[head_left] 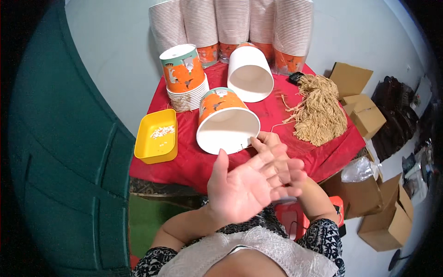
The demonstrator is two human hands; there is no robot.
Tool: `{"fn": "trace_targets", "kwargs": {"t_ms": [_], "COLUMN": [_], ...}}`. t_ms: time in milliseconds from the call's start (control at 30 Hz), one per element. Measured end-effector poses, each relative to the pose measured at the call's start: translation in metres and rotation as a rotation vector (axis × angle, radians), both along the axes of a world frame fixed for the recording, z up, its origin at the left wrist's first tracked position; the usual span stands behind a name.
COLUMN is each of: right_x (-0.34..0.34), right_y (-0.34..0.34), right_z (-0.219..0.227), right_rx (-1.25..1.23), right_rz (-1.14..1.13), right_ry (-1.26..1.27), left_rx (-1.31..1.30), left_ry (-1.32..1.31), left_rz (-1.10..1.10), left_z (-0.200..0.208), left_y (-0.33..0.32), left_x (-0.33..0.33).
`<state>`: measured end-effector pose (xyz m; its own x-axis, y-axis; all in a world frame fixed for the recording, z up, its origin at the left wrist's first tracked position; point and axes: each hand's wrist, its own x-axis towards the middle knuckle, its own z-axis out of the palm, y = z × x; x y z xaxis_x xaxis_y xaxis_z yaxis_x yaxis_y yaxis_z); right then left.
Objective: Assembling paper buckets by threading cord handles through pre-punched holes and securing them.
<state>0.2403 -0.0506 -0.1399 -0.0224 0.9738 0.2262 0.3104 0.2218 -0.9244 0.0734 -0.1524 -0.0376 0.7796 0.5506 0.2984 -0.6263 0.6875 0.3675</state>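
Observation:
My left hand [242, 189] is raised palm up in front of my right hand, its fingers stretched out and nothing in it. Behind it, my right hand [270, 142] is closed at the lower right rim of an orange and green paper bucket [221, 102], partly hidden by the left. This bucket lies on its side, its white mouth toward me. A short piece of thin tan cord [243, 147] shows at its rim beside my right fingertips. To the right lies a thick bundle of tan cords [320, 111].
A yellow tub [157, 157] with small white pieces stands left on the red cloth [184, 168]. Behind it is a short bucket stack [184, 74]; another bucket [251, 74] lies on its side. Tall wrapped stacks [290, 32] line the wall. Cardboard boxes [390, 212] sit at right.

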Motion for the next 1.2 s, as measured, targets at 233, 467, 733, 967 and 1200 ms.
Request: {"fn": "trace_targets", "kwargs": {"t_ms": [233, 467, 733, 967, 1200], "right_x": [0.011, 0.005, 0.006, 0.003, 0.002], "right_y": [0.002, -0.001, -0.004, -0.003, -0.004], "right_z": [-0.011, -0.003, 0.005, 0.002, 0.004], "right_rx": [0.087, 0.116, 0.058, 0.111, 0.108], "right_rz": [-0.072, -0.078, -0.068, -0.061, -0.081], "right_ry": [-0.216, -0.241, -0.266, -0.195, -0.208], "left_rx": [0.118, 0.306, 0.351, 0.298, 0.501], "left_ry": [-0.425, -0.623, -0.581, -0.401, -0.455], "left_rz": [-0.514, -0.465, -0.481, -0.674, -0.442], "left_z": [0.029, 0.042, 0.028, 0.02, 0.041], "left_y": [-0.059, -0.075, -0.077, -0.075, -0.057], "left_x": [0.009, 0.025, 0.018, 0.011, 0.014]}}
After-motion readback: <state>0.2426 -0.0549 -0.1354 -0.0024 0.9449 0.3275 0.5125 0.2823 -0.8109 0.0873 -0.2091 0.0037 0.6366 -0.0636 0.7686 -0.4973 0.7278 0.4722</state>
